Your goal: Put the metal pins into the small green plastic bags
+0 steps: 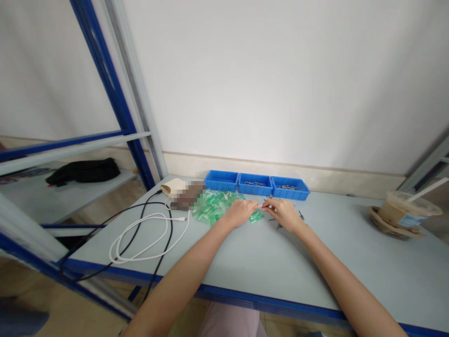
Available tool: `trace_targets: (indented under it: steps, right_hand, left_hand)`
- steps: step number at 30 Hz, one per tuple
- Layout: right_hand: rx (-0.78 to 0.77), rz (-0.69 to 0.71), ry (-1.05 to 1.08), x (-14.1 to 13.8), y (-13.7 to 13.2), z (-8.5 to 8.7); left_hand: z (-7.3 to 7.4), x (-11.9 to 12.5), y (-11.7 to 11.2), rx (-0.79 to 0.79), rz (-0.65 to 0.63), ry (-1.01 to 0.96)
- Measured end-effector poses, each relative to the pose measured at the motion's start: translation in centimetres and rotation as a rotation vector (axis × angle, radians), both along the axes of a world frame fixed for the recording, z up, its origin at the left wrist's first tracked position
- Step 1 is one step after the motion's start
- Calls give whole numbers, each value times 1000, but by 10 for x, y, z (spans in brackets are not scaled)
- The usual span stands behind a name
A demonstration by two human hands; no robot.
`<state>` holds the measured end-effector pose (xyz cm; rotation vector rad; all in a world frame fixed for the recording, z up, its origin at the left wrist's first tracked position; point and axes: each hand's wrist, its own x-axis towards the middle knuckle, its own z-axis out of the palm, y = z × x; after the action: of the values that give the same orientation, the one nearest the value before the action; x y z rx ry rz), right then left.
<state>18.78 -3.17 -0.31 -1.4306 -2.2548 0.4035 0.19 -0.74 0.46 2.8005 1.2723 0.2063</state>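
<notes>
My left hand and my right hand come together over the middle of the table, their fingertips almost touching. Both are closed in a pinch around something tiny and pale that is too small to name. Just under my left fingers shows a small green plastic packet; whether it is held or lying on the table I cannot tell. A heap of green plastic packets spreads to the left of my left hand. Several thin dark metal pieces lie around and partly beneath my right hand.
Three blue bins stand along the wall: a left bin, a middle bin and a right bin, the latter two with small metal pieces. A white cable and black cable lie left. A cup sits right.
</notes>
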Motion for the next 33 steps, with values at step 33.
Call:
trace_targets:
  steps: [33]
  right_hand:
    - [2, -249, -187, 2, 24, -28]
  left_hand:
    - [-7, -5, 8, 130, -52, -105]
